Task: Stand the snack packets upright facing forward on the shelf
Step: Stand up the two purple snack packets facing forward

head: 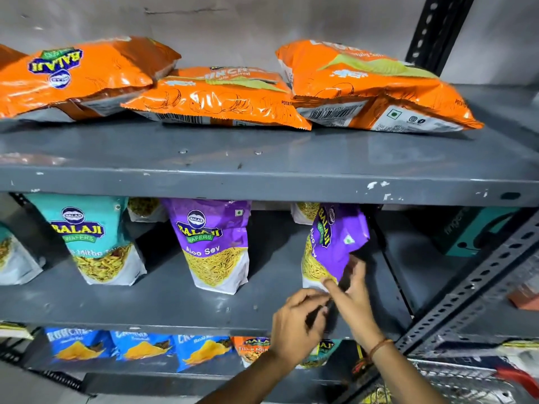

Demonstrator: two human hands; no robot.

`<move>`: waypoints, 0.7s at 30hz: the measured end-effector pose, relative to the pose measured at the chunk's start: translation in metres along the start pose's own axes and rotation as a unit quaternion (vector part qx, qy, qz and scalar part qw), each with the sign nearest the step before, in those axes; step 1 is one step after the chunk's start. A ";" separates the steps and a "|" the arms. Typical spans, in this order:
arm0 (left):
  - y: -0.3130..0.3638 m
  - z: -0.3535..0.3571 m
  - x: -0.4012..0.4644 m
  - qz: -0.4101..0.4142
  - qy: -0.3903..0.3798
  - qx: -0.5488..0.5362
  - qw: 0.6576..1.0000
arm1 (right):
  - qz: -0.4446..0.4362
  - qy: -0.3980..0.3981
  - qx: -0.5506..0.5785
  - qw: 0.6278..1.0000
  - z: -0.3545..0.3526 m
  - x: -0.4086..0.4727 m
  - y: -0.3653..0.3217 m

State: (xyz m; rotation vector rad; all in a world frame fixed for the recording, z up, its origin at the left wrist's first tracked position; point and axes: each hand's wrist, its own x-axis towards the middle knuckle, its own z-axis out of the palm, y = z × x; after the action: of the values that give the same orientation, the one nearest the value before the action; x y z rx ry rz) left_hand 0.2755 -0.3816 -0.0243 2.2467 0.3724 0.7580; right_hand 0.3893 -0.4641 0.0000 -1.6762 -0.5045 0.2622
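On the middle grey shelf (163,298) a purple Aloo Sev packet (332,243) stands turned sideways at the right. My right hand (354,304) pinches its lower right edge. My left hand (294,328) is curled just below its bottom corner; contact with the packet is unclear. Another purple Aloo Sev packet (215,243) stands upright facing forward in the middle. A teal Balaji packet (93,237) stands upright to its left. Several orange chip packets (221,97) lie flat on the top shelf (262,161).
A slotted metal upright (478,290) frames the right side. A teal box (472,231) sits behind it. Blue and orange packets (140,348) line the lower shelf. More packets stand behind the front row on the middle shelf.
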 end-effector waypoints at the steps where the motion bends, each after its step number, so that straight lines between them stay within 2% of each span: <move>1: 0.000 -0.003 0.005 -0.006 0.016 -0.012 1.000 | 0.009 -0.034 0.023 0.999 -0.008 0.006 0.001; 3: -0.003 -0.009 0.021 -0.048 0.059 -0.050 0.996 | 0.042 -0.083 0.040 0.995 -0.023 0.020 0.003; 6: -0.015 -0.020 0.053 -0.110 0.094 -0.103 0.984 | 0.070 -0.103 0.025 0.992 -0.039 0.049 0.006; 8: -0.027 -0.024 0.075 -0.157 0.059 -0.140 0.976 | 0.072 -0.091 0.001 0.993 -0.043 0.061 0.003; 11: -0.043 -0.024 0.103 -0.237 -0.045 -0.207 0.948 | 0.084 -0.091 0.000 0.992 -0.045 0.068 0.002; 14: -0.050 -0.026 0.113 -0.239 -0.134 -0.227 0.935 | 0.106 -0.082 0.001 0.991 -0.043 0.066 0.003; 21: -0.056 -0.027 0.114 -0.250 -0.124 -0.194 0.941 | 0.153 -0.100 0.031 0.983 -0.039 0.065 0.000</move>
State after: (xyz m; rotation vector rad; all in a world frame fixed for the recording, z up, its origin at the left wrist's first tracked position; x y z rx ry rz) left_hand 0.3459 -0.2750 -0.0023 1.7394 0.5835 0.2470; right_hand 0.4637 -0.4675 0.0136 -1.6722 -0.3809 0.6696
